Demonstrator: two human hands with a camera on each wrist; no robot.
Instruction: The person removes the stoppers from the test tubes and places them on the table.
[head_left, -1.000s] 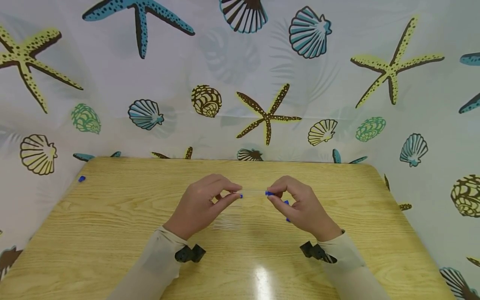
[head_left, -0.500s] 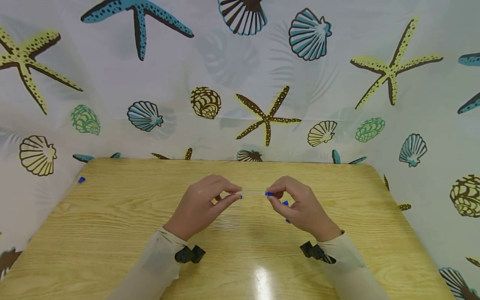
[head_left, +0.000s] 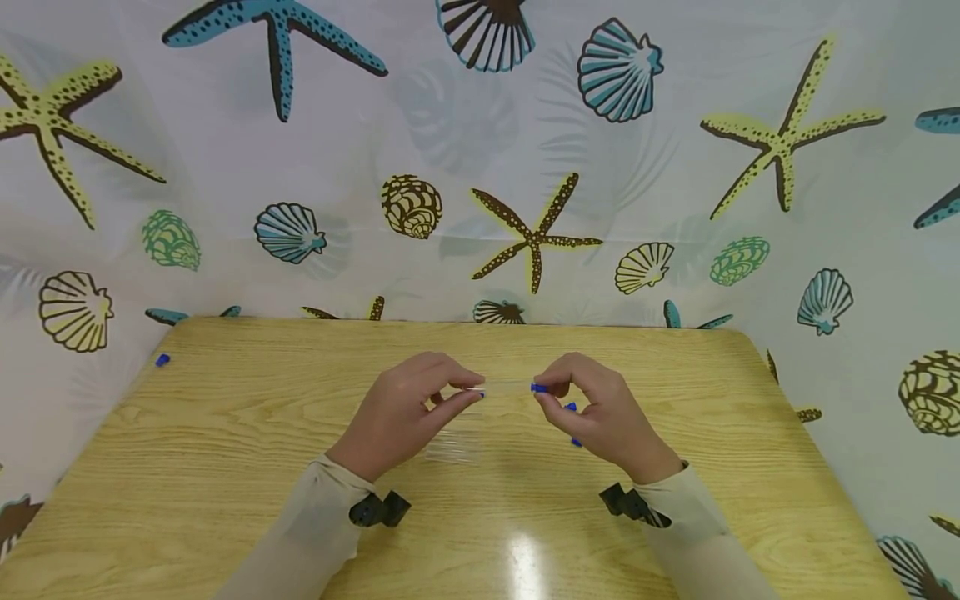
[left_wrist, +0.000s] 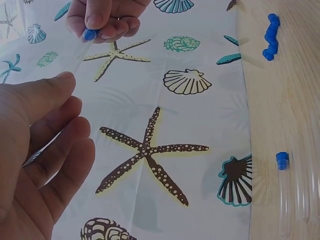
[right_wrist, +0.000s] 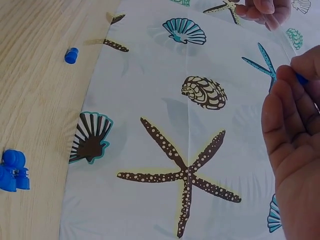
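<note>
A clear test tube (head_left: 508, 387) is held level above the table between both hands. My left hand (head_left: 405, 412) pinches its left end between thumb and fingers. At the other end is a blue cap (head_left: 538, 387), pinched by the thumb and fingers of my right hand (head_left: 603, 408). In the left wrist view the cap (left_wrist: 89, 34) meets the tube's end; how deep it sits cannot be seen. Under my left hand, several clear tubes (head_left: 453, 446) lie side by side on the table, and one tube (left_wrist: 283, 210) there wears a blue cap (left_wrist: 282, 161).
Several loose blue caps (left_wrist: 271, 37) lie in a cluster on the wooden table (head_left: 262, 467), partly behind my right hand in the head view. One more blue cap (head_left: 162, 360) lies near the far left edge. A cloth (head_left: 337, 150) printed with shells and starfish hangs behind the table.
</note>
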